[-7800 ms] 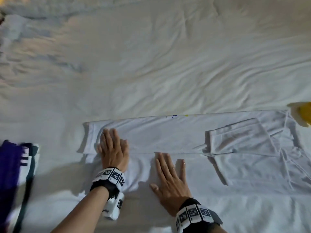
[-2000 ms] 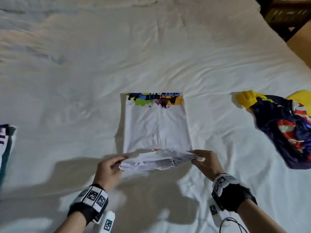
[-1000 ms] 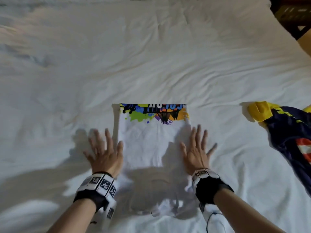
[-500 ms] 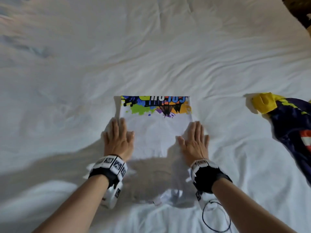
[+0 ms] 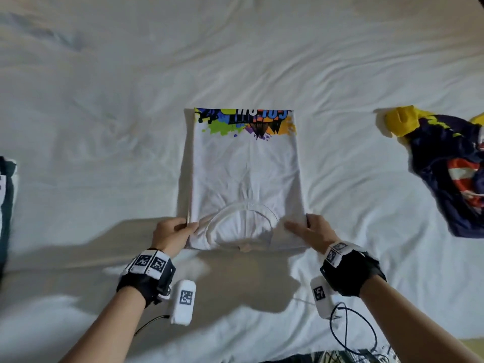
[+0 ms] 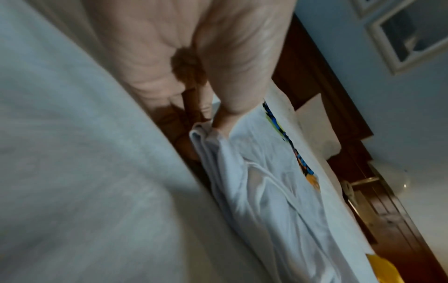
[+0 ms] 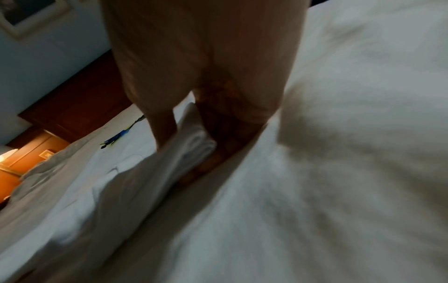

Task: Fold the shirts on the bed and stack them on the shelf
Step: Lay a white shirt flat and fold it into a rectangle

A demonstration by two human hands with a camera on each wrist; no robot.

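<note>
left hand (image 5: 171, 231) and right hand (image 5: 313, 231) each pinch a near corner of the folded white graphic t-shirt (image 5: 246, 179) on the bed (image 5: 104, 100).

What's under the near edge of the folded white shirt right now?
Under the white shirt at each near corner go fingers of the left hand and right hand, thumbs on top. The bed sheet beneath is covered.

The bed (image 5: 110, 106) is covered by a wrinkled white sheet. In the middle of it lies a folded white shirt (image 5: 246, 179), its bright splashy print at the far edge and its collar at the near edge. Off to the right, well apart from it, a navy and yellow shirt (image 5: 450, 176) sits crumpled. At the left edge, dark clothing (image 5: 6, 195) is only partly visible.
</note>
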